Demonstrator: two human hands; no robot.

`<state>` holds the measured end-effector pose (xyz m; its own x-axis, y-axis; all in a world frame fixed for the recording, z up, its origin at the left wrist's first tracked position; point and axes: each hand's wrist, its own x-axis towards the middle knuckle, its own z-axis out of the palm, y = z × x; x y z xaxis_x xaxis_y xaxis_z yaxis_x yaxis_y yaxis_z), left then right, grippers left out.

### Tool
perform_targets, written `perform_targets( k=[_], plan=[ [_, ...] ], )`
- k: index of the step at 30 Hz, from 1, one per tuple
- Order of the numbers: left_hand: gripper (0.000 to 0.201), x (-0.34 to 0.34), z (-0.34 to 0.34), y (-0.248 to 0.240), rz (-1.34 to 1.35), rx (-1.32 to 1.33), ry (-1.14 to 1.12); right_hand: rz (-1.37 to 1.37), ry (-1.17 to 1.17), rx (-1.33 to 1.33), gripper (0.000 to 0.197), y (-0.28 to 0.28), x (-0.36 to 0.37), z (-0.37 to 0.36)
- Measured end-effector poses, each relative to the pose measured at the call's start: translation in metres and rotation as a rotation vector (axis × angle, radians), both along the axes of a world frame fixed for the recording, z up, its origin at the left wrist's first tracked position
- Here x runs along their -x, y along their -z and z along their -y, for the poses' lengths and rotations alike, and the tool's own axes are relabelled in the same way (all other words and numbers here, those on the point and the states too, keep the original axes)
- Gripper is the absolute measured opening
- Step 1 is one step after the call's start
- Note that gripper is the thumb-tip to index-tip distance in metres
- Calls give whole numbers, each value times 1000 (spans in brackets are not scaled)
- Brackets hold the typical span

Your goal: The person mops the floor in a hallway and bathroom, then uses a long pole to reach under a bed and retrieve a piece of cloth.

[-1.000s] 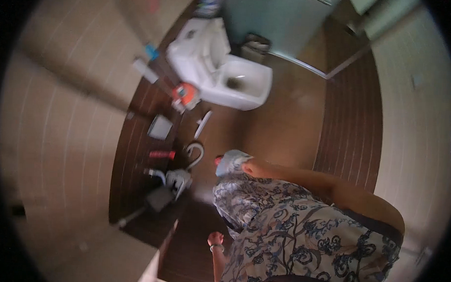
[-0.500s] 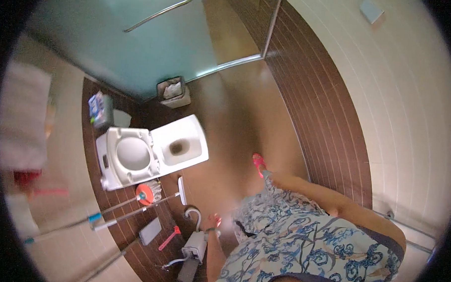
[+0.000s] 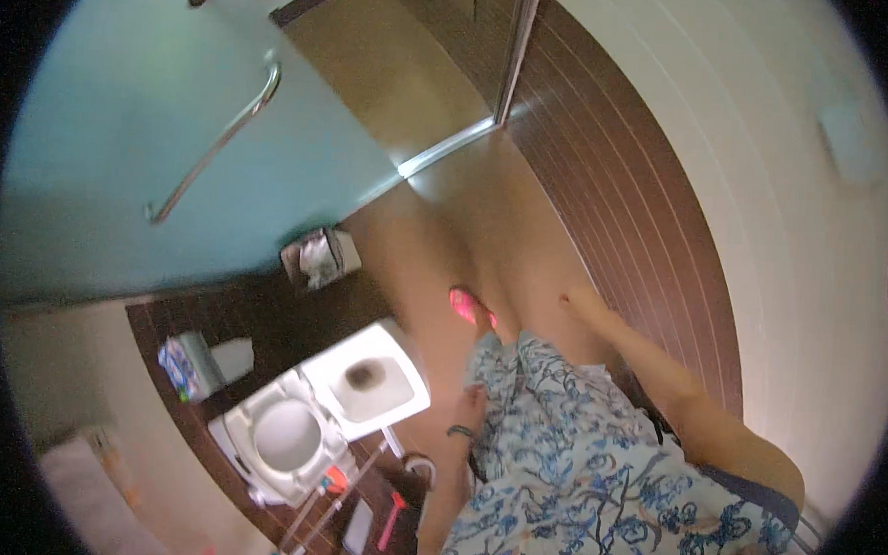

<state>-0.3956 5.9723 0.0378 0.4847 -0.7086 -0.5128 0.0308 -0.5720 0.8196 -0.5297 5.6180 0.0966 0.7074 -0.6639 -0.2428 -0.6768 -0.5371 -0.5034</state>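
Note:
My left hand (image 3: 473, 410) hangs beside my patterned blue-and-white clothing (image 3: 594, 459), with a dark band (image 3: 461, 432) round its wrist. Its fingers are small and blurred, and I see nothing held in them. To its left is the white toilet (image 3: 413, 382), lid and seat raised. My right hand (image 3: 580, 302) reaches forward on the right, close to the brown-tiled lower wall (image 3: 651, 216) in the picture. Whether it touches the wall I cannot tell, and its fingers are indistinct. A pink shoe (image 3: 467, 306) shows ahead of my clothing.
A frosted glass door (image 3: 107, 139) with a metal handle (image 3: 219, 152) stands at the far left. Near it is a waste bin (image 3: 345, 252) with pale rubbish. A paper-roll holder (image 3: 201, 365), a pink brush (image 3: 391, 520) and long-handled cleaning tools (image 3: 359, 470) are around the toilet.
The view has turned and moved toward the doorway. My left hand has come forward from beside the small white box, and my right arm now stretches farther ahead.

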Motion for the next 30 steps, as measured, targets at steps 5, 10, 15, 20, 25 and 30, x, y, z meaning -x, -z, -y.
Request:
perform_targets(
  k=[5,10,15,20,25,30],
  plan=[
    [60,15,127,-21,132,-310,371,-179,207,-57,24,-45,-43,56],
    [54,12,179,-2,-40,-533,759,-303,344,-185,20,-6,-115,157],
    [49,-26,266,-4,-35,-710,1160,-58,305,45,18,161,-201,281],
    [42,-18,299,4,-475,-925,932,-173,261,-190,14,235,-362,381],
    [42,-67,372,7,-553,-951,764,-60,338,-218,14,331,-446,465],
    [42,-117,439,24,-588,-953,693,-171,268,-144,18,419,-517,548]
  ],
)
